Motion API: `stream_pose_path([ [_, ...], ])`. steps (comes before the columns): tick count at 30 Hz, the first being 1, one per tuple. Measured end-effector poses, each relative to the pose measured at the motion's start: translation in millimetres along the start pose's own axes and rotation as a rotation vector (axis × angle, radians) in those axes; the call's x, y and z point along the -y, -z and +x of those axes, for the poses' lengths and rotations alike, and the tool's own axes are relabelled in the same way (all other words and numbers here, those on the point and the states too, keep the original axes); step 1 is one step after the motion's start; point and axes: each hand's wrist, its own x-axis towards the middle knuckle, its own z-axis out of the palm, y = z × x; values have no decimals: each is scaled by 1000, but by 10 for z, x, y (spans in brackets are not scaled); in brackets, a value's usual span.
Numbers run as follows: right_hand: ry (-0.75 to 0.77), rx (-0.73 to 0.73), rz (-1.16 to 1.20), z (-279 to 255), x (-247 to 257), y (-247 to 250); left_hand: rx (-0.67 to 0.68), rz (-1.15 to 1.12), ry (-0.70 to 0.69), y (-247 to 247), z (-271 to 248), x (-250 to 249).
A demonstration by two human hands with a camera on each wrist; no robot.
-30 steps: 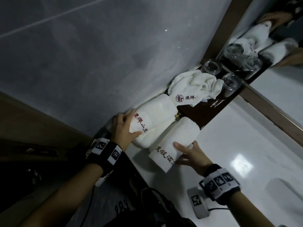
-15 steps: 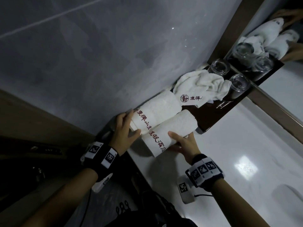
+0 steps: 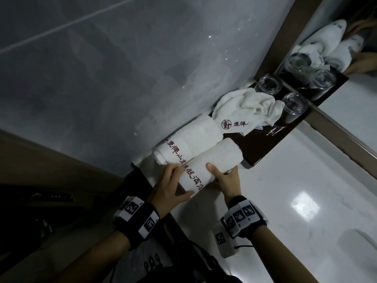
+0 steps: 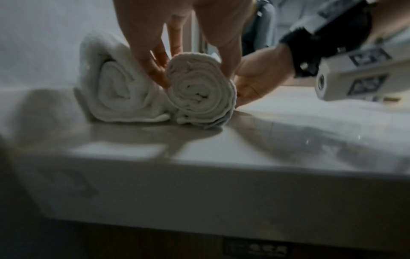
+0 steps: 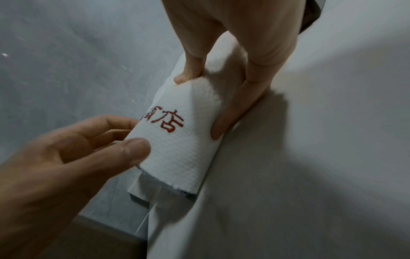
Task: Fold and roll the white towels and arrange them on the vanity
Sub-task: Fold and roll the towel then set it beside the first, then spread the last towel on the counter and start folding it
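Two rolled white towels with red lettering lie side by side on the white vanity (image 3: 285,180), against the grey wall. The far roll (image 3: 189,137) rests untouched. My left hand (image 3: 173,182) pinches the front end of the near roll (image 3: 212,160), with fingers in the gap between the rolls and the thumb on the other side. My right hand (image 3: 224,176) grips the same roll, thumb on top and fingers along its right side. The left wrist view shows the spiral ends of the near roll (image 4: 199,91) and the far roll (image 4: 119,87). A third towel (image 3: 244,107) lies crumpled behind them.
A dark tray (image 3: 259,144) behind the rolls carries the crumpled towel and two upturned glasses (image 3: 268,85) (image 3: 293,107). A framed mirror (image 3: 336,48) stands at the back right. The vanity's front edge (image 4: 199,166) is close to the rolls' front ends.
The near roll has moved up against the far roll. My left hand left the far roll and now holds the near roll's front end; my right hand stayed on it.
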Motion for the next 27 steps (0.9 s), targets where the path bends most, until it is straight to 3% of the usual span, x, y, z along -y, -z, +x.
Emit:
stream_pose_path([
  [6, 2, -43, -164, -10, 11, -18, 20, 144, -3, 71, 43, -27],
  [9, 30, -16, -424, -35, 155, 100, 48, 188, -21, 75, 5, -72],
  [11, 113, -42, -556, -58, 248, 238, 54, 158, -28, 79, 0, -66],
  [15, 259, -168, -454, -76, 406, 499, 109, 60, 56, 99, 68, -78],
  [18, 457, -250, -505, 43, 607, 601, 151, 83, 20, 85, 146, -176],
  [22, 743, -193, -728, 325, 886, 551, 137, 105, -56, 45, 297, -387],
  [24, 776, -149, -893, 487, 993, 483, 114, 29, -42, 34, 382, -484],
  [27, 693, -146, -1089, 679, 1113, 399, 73, -82, 1, 40, 466, -573],
])
